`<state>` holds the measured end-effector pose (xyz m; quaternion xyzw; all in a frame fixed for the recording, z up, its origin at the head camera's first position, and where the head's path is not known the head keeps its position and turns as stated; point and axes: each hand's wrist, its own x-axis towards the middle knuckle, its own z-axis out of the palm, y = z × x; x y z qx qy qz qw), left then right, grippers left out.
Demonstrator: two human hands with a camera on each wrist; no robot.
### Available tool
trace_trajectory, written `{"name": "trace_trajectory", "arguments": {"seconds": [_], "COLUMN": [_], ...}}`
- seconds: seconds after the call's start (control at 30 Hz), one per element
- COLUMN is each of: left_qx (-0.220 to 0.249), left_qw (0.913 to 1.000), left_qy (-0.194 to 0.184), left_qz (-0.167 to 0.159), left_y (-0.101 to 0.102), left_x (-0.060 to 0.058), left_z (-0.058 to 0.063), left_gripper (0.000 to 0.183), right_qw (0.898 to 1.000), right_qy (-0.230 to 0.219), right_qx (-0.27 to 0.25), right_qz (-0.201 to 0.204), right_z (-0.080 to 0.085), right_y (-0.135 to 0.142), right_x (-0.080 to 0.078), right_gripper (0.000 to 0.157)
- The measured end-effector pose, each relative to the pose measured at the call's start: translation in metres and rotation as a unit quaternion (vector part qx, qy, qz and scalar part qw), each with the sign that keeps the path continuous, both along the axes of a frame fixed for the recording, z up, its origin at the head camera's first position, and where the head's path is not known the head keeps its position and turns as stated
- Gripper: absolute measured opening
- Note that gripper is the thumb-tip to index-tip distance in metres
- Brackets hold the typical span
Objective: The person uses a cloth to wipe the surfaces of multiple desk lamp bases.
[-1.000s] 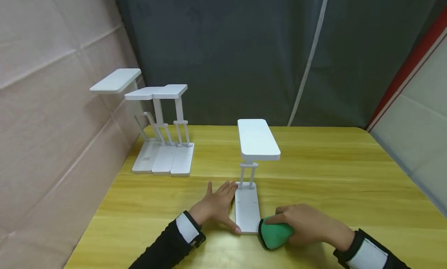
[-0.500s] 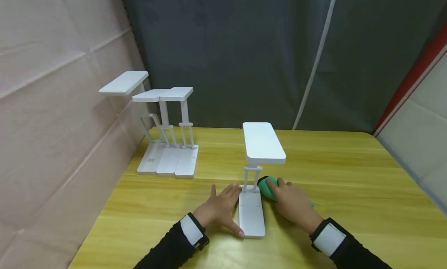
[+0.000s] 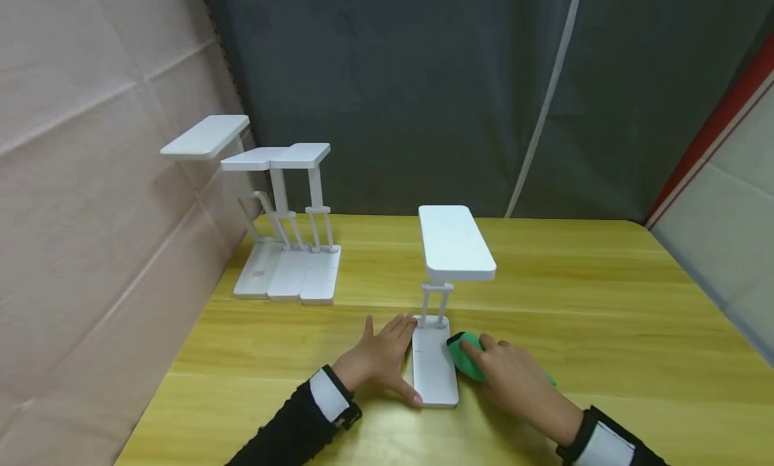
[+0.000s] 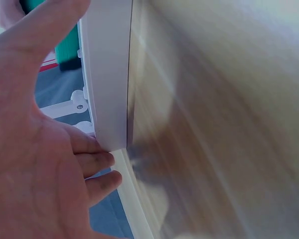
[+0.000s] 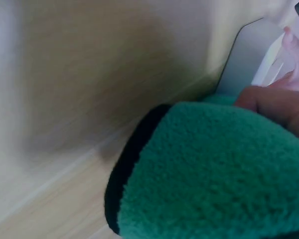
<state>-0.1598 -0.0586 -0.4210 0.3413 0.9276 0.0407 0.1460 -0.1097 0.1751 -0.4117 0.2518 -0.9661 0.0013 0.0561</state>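
A white folding desk lamp [image 3: 434, 379] stands on the wooden table, its flat rectangular head [image 3: 456, 241] raised over the hinged arm. My left hand [image 3: 381, 362] lies along the left side of its base, thumb at the front corner and straight fingertips near the rear. The left wrist view shows this hand beside the edge of the lamp base [image 4: 107, 74]. My right hand [image 3: 514, 379] grips a green fleecy cloth [image 3: 465, 360] with black edging against the right side of the base. In the right wrist view the bunched cloth [image 5: 204, 169] covers much of the frame.
Three similar white lamps [image 3: 287, 274] stand side by side at the back left of the table [image 3: 605, 305], beside a pale fabric wall [image 3: 109, 217]. A dark curtain [image 3: 387, 103] hangs behind the far table edge.
My right hand has moved the cloth from the front right corner of the base back to the hinge, then part-way forward again. The left hand stays against the base.
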Motion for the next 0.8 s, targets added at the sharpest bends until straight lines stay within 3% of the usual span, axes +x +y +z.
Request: {"name": "trace_trajectory", "arguments": {"seconds": [0.17,0.3,0.37,0.47,0.57,0.67,0.8], "left_qx": [-0.004,-0.002,-0.001,-0.003,-0.001,0.000,-0.006], "left_qw": [1.0000,1.0000,1.0000,1.0000,1.0000,1.0000,0.9999], "left_qy": [-0.002,-0.003,-0.003,-0.002,-0.003,-0.005,-0.005], "left_qz": [0.003,0.007,0.006,0.000,-0.001,0.005,0.008], "left_y": [0.000,-0.001,-0.001,0.000,0.001,0.002,0.003], "left_x": [-0.001,-0.002,-0.002,-0.002,-0.002,-0.001,0.000], "left_z": [0.003,0.004,0.004,0.003,0.001,0.001,0.002], "left_gripper": [0.125,0.125,0.124,0.124,0.124,0.125,0.124], "right_qw": [0.998,0.989,0.974,0.944,0.919,0.921,0.938], "right_qy": [-0.033,-0.102,-0.162,-0.234,-0.280,-0.263,-0.198], "right_qx": [-0.018,-0.061,-0.099,-0.150,-0.172,-0.158,-0.114], "right_qz": [0.050,0.090,0.120,0.177,0.219,0.241,0.259], "right_z": [0.008,0.013,0.016,0.019,0.019,0.013,0.003], "right_y": [0.008,0.017,0.024,0.030,0.023,0.002,-0.027], "right_x": [0.010,0.014,0.015,0.020,0.031,0.041,0.046], "right_gripper": [0.056,0.057,0.062,0.067,0.059,0.049,0.053]}}
